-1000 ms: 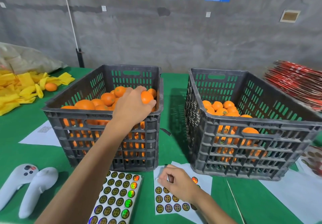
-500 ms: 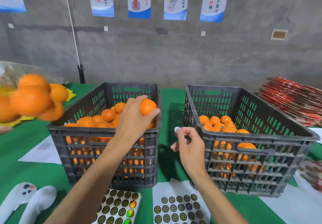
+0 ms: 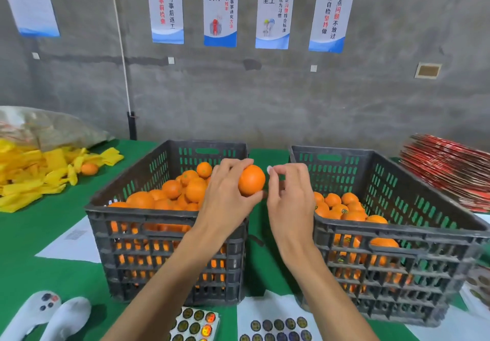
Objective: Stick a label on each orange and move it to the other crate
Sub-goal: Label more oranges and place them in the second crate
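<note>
My left hand [image 3: 225, 197] grips an orange [image 3: 251, 180] in the air above the gap between two dark plastic crates. Just right of the orange, my right hand [image 3: 290, 194] pinches a small round label [image 3: 269, 169] between thumb and fingertip, a little apart from the fruit. The left crate [image 3: 159, 224] is piled high with oranges. The right crate [image 3: 413, 234] holds a lower layer of oranges, some with labels on them. Two label sheets [image 3: 195, 324] [image 3: 275, 327] lie on the green table in front of the crates.
Two white controllers [image 3: 45, 316] lie at the front left. Yellow wrappers [image 3: 34, 170] and a loose orange [image 3: 89, 168] sit at the far left, a stack of red sheets [image 3: 448, 170] at the far right. White papers [image 3: 74, 239] lie beside the crates. A concrete wall stands behind.
My left hand lifted the orange out of the left crate toward the gap. My right hand peeled a label off the sheet and rose up beside the orange. The camera tilted upward.
</note>
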Demonstrator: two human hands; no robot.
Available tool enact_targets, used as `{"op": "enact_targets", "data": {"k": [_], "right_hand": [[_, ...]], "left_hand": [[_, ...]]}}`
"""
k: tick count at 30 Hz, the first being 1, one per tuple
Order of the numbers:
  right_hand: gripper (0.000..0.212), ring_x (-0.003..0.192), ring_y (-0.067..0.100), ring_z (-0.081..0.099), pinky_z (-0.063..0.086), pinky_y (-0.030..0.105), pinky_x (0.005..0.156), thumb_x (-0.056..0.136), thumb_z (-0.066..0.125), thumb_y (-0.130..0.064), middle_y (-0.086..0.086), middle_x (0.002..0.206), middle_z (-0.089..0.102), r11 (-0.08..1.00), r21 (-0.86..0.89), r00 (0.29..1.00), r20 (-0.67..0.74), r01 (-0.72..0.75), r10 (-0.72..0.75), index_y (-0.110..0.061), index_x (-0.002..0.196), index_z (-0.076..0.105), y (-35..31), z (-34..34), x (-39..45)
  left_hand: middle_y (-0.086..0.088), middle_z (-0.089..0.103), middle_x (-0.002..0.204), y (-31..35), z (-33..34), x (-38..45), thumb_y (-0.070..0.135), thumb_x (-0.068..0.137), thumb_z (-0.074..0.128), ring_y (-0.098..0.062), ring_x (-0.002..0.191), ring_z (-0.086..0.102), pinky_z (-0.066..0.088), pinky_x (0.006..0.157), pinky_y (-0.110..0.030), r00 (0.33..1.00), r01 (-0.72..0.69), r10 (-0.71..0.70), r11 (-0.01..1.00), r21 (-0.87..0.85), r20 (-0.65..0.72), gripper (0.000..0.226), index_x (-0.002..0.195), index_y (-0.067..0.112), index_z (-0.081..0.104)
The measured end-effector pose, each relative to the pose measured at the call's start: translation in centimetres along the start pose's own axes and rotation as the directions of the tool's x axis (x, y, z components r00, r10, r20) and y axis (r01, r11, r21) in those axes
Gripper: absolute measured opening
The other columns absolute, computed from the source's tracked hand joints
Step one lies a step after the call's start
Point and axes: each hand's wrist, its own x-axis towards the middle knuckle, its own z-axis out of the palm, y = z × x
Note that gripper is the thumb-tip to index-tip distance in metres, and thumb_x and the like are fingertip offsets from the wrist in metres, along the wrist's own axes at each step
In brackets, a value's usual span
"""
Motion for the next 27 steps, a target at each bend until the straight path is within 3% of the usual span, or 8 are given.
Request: {"op": "enact_targets", "data": {"k": [3,7,11,14,17,21,24,27], "right_hand": [[0.006,0.08,0.011,0.057,0.05,0.028,0.066,0.101,0.062,-0.015,-0.001,0.101,0.057,0.995,-0.074,0.998,0.031,0.061,-0.059,-0.011,0.1,0.065,0.8,0.0,0.3],[0.007,0.09,0.008,0.063,0.055,0.037,0.078,0.097,0.068,-0.017,-0.007,0.097,0.066,0.979,0.18,0.988,0.138,-0.096,0.072,-0.014,0.098,0.075,1.6,-0.1,0.8],[0.02,0.105,0.004,0.063,0.053,0.033,0.092,0.102,0.062,-0.026,-0.006,0.109,0.07,0.97,0.214,0.96,0.273,-0.118,0.057,-0.015,0.106,0.079,1.6,-1.0,1.6],[0.04,0.115,0.013,0.061,0.051,0.035,0.099,0.102,0.059,-0.04,0.0,0.127,0.065,0.994,0.058,0.928,0.368,-0.092,0.065,-0.012,0.13,0.066,0.8,-0.9,1.9],[0.058,0.118,0.027,0.06,0.049,0.04,0.098,0.093,0.07,-0.044,0.007,0.132,0.062,0.981,-0.123,0.947,0.266,-0.149,0.178,-0.011,0.138,0.056,0.7,-1.4,3.2],[0.052,0.111,0.042,0.062,0.049,0.047,0.086,0.094,0.07,-0.042,0.014,0.127,0.064,0.892,-0.434,0.939,0.239,-0.125,0.248,-0.011,0.132,0.057,2.7,-3.5,5.4],[0.034,0.1,0.045,0.063,0.046,0.046,0.075,0.098,0.066,-0.032,0.018,0.113,0.065,0.831,-0.543,0.927,0.237,-0.122,0.291,-0.005,0.115,0.057,5.3,-5.1,6.2],[0.021,0.091,0.044,0.062,0.04,0.041,0.066,0.1,0.062,-0.019,0.017,0.097,0.062,0.792,-0.587,0.895,0.245,-0.169,0.372,0.0,0.102,0.057,7.8,-6.7,6.3]], "left_hand": [[0.0,0.056,0.127,0.4,0.4,0.3,0.027,0.076,0.086,-0.02,0.116,0.052,0.047,0.098,-0.034,1.0,-0.005,0.005,1.0,-0.003,0.014,0.069,0.139,0.021,0.06],[0.0,0.054,0.13,0.6,0.7,0.6,0.026,0.08,0.084,-0.02,0.118,0.052,0.047,0.097,-0.031,1.0,0.013,-0.014,1.0,0.001,0.028,0.069,0.143,0.019,0.058],[-0.003,0.051,0.132,0.9,0.4,1.7,0.032,0.087,0.078,-0.021,0.121,0.048,0.045,0.1,-0.033,0.996,0.041,-0.043,0.999,0.029,0.082,0.07,0.15,0.017,0.051],[-0.005,0.049,0.136,1.5,0.4,3.0,0.019,0.092,0.072,-0.023,0.128,0.046,0.041,0.108,-0.035,0.993,0.026,-0.026,1.0,0.004,0.119,0.066,0.153,0.014,0.047],[-0.003,0.049,0.141,2.3,0.7,3.9,0.003,0.089,0.069,-0.02,0.13,0.049,0.044,0.111,-0.036,0.969,-0.051,0.076,0.993,-0.108,0.236,0.069,0.153,0.014,0.046],[0.002,0.061,0.132,1.6,0.7,5.9,-0.009,0.09,0.065,-0.013,0.114,0.066,0.054,0.098,-0.025,0.883,0.154,0.077,0.884,-0.441,0.464,0.068,0.148,0.022,0.05],[-0.007,0.067,0.132,-1.8,0.6,9.5,0.002,0.093,0.066,-0.018,0.113,0.065,0.047,0.098,-0.023,0.867,0.093,-0.041,0.993,-0.079,0.497,0.049,0.139,0.016,0.06],[-0.006,0.058,0.146,-5.4,0.6,11.9,0.014,0.096,0.068,-0.023,0.13,0.057,0.046,0.098,-0.025,0.647,0.052,-0.332,0.917,0.395,0.687,0.05,0.144,0.012,0.057]]}}
